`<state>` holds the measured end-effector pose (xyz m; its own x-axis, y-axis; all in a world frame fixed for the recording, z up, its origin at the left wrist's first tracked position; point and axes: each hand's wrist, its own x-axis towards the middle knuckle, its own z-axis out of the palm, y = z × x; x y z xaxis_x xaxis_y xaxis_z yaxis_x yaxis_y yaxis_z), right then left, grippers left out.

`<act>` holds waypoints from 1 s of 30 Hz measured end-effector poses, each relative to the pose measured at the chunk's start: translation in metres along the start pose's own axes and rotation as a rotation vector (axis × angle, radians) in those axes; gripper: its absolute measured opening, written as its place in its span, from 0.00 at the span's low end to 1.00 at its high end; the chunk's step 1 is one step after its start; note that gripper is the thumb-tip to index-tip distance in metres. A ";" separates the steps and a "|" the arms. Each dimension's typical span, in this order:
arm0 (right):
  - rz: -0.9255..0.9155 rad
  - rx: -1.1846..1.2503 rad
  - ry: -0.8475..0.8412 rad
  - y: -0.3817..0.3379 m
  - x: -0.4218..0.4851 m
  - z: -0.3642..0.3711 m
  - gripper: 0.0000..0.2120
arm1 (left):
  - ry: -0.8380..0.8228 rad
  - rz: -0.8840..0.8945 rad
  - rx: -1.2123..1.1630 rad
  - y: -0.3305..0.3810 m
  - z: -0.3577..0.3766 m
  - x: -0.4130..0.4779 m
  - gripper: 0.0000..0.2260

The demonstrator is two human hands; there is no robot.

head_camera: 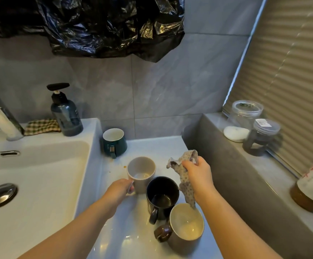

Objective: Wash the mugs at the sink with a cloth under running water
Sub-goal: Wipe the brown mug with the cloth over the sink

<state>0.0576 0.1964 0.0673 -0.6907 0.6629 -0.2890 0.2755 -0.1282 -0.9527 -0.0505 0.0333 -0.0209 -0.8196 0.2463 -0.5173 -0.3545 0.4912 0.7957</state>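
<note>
Head view shows our nearest things first: a brown mug [186, 222], then a black mug [162, 193]. Our left hand [119, 191] grips the grey mug [141, 171] by its handle; our right hand [196, 171] is closed around a dotted cloth [182, 170]. Farther along the white counter [152, 146] stands a teal mug [114, 142]; the sink [39, 174] lies left.

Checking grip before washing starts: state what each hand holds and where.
Left hand grips the beige mug by its handle. Right hand clutches the patterned cloth around its middle, both ends hanging free.
</note>
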 end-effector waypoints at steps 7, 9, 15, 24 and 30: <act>-0.178 -0.165 0.097 0.009 -0.028 -0.028 0.04 | 0.392 0.304 0.219 -0.007 0.016 -0.049 0.04; -0.194 -0.230 0.116 0.019 -0.041 -0.038 0.03 | 0.241 0.415 0.237 -0.010 0.028 -0.071 0.04; -0.105 -0.236 0.122 0.057 -0.069 -0.051 0.04 | -0.112 0.525 0.514 -0.035 0.053 -0.092 0.02; -0.094 -0.238 0.151 0.075 -0.085 -0.051 0.05 | -0.170 0.491 0.620 -0.031 0.064 -0.099 0.10; -0.147 -0.157 0.209 0.068 -0.095 -0.053 0.07 | -0.405 0.129 -0.179 -0.018 0.057 -0.123 0.13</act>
<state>0.1775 0.1634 0.0349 -0.5830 0.8053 -0.1076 0.2934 0.0852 -0.9522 0.0821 0.0418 0.0102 -0.6330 0.6202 -0.4634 -0.3620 0.2919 0.8853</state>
